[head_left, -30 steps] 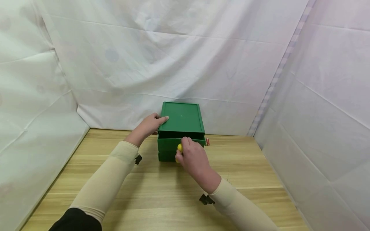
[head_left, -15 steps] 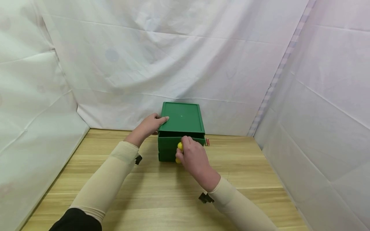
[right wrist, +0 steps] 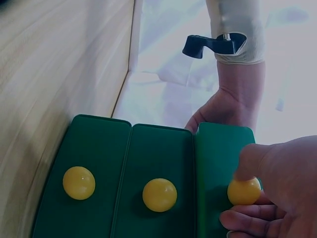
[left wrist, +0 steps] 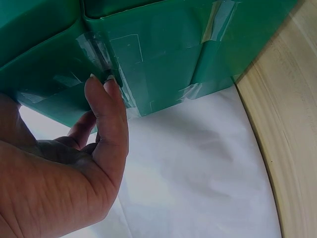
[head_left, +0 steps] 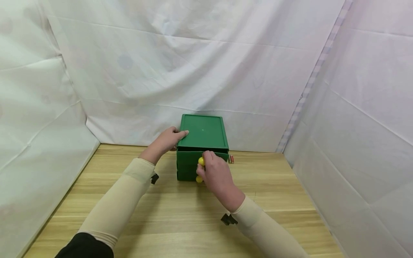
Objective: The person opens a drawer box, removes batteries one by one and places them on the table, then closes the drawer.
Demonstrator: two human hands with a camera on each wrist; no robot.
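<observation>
A green drawer box (head_left: 203, 130) stands on the table against the back cloth. Its three drawer fronts show in the right wrist view, each with a round yellow knob (right wrist: 159, 195). My right hand (head_left: 220, 179) pinches the top drawer's knob (right wrist: 243, 192) between thumb and fingers. That top drawer (head_left: 188, 157) sits slightly pulled out, with a narrow dark gap under the box's top. My left hand (head_left: 164, 141) holds the box's left side, thumb on the top edge. In the left wrist view its fingertips (left wrist: 94, 91) touch the taped side wall.
Small red batteries (head_left: 231, 159) lie on the wooden table (head_left: 174, 222) just right of the box. White cloth (head_left: 206, 71) hangs behind, with more along both sides.
The top drawer has slid inward and its gap has narrowed, with my right hand moving slightly forward along with it. My left hand stays in place on the box.
</observation>
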